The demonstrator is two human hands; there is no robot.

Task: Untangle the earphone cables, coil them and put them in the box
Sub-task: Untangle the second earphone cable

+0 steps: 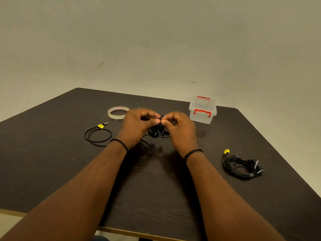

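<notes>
At the centre of the frame both hands are working above a dark table [52, 162]. The left hand [137, 126] and the right hand [178, 129] are meeting fingertip to fingertip, each with fingers curled and pinching a tangled black earphone cable [157, 132] between them. Part of that cable is trailing left into a loose loop [98, 136] ending in a yellow tag and jack plug. A second earphone bundle [241, 166] is lying at the right of the frame, seemingly still knotted, though it is hard to tell. A clear box [202, 111] with red latches is sitting lid-on just upper right of the hands. A tape roll [118, 113] is lying upper left of them.
</notes>
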